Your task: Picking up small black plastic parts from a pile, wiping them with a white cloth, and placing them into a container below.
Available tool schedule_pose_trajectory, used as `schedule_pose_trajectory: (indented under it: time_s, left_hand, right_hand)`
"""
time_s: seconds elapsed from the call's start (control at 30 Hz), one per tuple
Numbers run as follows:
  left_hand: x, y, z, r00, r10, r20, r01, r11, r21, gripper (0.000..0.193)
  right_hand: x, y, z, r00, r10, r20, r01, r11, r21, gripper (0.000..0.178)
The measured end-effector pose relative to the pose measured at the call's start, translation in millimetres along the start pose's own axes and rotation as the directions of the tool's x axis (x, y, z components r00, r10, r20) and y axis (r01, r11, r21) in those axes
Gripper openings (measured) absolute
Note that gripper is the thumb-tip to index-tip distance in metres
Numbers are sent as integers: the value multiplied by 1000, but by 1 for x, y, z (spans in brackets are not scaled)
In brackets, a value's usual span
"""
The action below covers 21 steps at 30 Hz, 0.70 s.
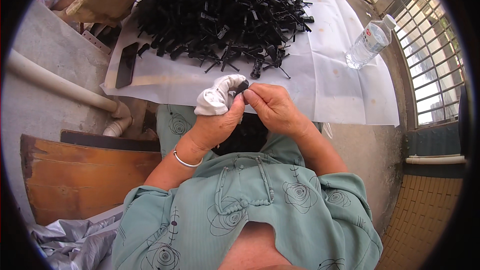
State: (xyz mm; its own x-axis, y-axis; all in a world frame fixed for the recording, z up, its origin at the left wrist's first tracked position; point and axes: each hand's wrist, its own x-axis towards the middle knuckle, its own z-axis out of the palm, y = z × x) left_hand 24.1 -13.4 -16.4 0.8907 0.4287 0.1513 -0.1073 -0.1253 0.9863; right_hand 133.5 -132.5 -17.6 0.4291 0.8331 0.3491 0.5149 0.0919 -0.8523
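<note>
Pinching a small black plastic part point(242, 86) between them, the left hand point(220, 120), fingers wrapped in white cloth point(216, 97), and the right hand point(272, 107) both grip it closed, just before the desk point(340, 95). This looks like fitting or trimming one piece; next likely calls for a firm twist. The black parts pile point(225, 12) lies beyond.

Both forearms rise bent from below, left hand point(216, 120) and right hand point(272, 107) meeting, fingers point(250, 97) curled closed.
</note>
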Motion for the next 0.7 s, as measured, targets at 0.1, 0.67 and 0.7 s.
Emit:
schedule_pose_trajectory:
  time_s: [0.1, 0.67, 0.7]
  left_hand:
    - [0, -8, 4, 992, 120, -43, -115, 987, 111, 26]
    - [-2, -21, 2, 931, 360, -65, -281, 818, 502, 25]
    - [-2, -21, 2, 931, 359, -66, -280, 819, 501, 25]
  right_hand:
    - [1, 1, 1, 993, 114, 16, -114, 993, -10, 22]
    - [-1, 25, 46, 939, 337, -69, -280, 867, 413, 28]
    - [-1, 26, 46, 938, 339, -67, -280, 860, 427, 28]
